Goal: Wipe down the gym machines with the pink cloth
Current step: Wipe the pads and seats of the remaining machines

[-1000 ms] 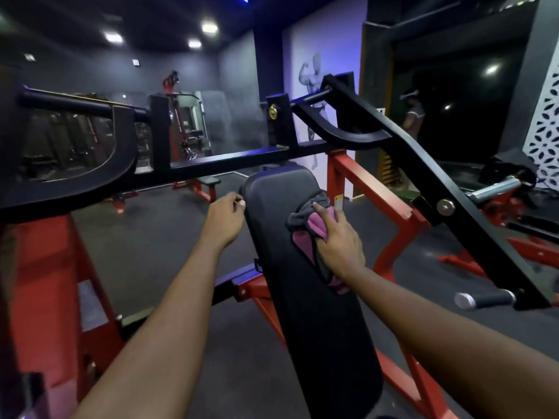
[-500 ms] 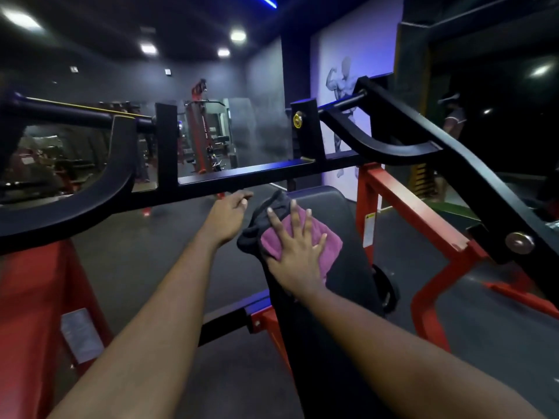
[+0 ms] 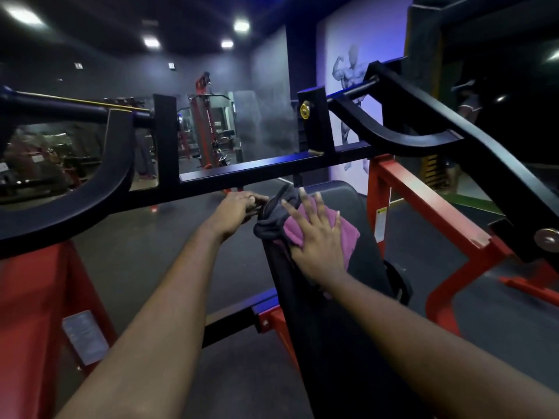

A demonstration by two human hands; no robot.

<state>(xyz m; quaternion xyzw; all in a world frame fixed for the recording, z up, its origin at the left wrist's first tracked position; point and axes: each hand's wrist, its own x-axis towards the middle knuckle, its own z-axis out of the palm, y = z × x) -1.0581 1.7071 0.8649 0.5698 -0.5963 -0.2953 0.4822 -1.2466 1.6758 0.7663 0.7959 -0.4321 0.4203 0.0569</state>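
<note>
The right hand (image 3: 317, 246) lies flat on the pink cloth (image 3: 349, 234), fingers (image 3: 305, 213) straight and spread apart, pressing it against the upper part of the black pad (image 3: 338, 195). The cloth sits on the pad's face near its top, pink showing on both sides of the hand. A dark grey fold (image 3: 272, 220) bunches just left of it and hangs over the pad's left edge; whether it is part of the same cloth I cannot tell. The left hand (image 3: 236, 211) is at the pad's upper left edge, fingers together and curled round that edge, touching the grey fold. Both forearms reach forward from the bottom of the view. A black bar (image 3: 257, 172) crosses just above the hands, and its curved arms run off to either side. The red frame (image 3: 423, 207) stands right of the pad, with a small label (image 3: 379, 225) on its post. A bodybuilder poster (image 3: 351, 77) hangs on the far wall.
</note>
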